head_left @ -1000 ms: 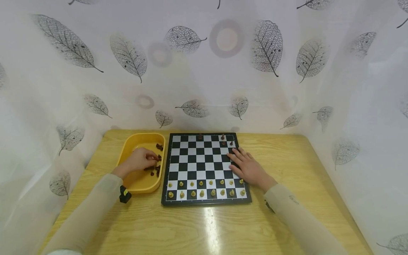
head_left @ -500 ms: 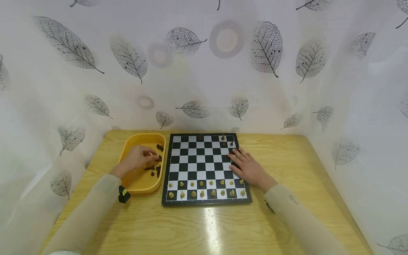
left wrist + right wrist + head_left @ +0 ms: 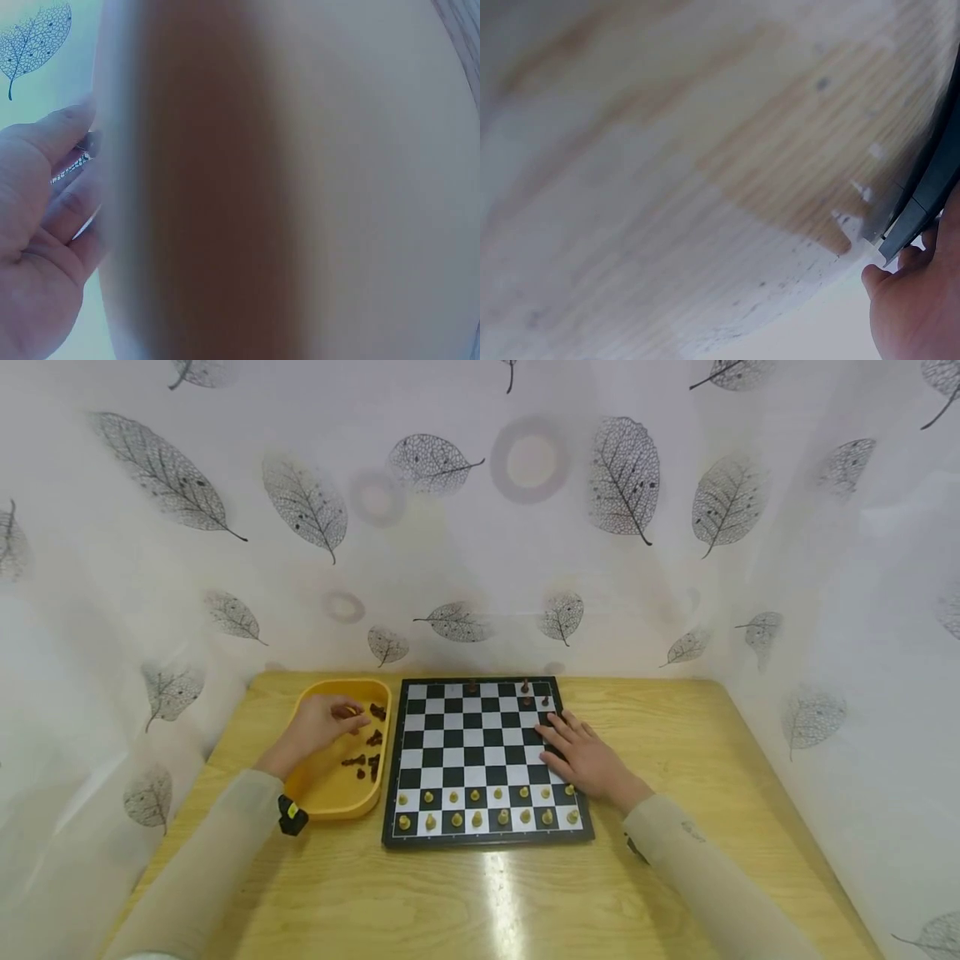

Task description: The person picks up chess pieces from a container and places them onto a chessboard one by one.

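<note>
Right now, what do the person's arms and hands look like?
The left hand and right hand are ungloved. The left sleeve and right sleeve are beige, the latter bearing a small mark. The left wrist bears a black device with a yellow patch, the right something dark.

No text legible. Small print on right sleeve (image 3: 708, 877), lower right of head view, too small to read; tiny marks along chessboard (image 3: 483, 747) border, frame centre, likewise unreadable.

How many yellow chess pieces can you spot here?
16 yellow chess pieces, all on the chessboard: eight in the nearest row and eight in the row just beyond. Any under the left hand or right hand would be hidden.
</note>
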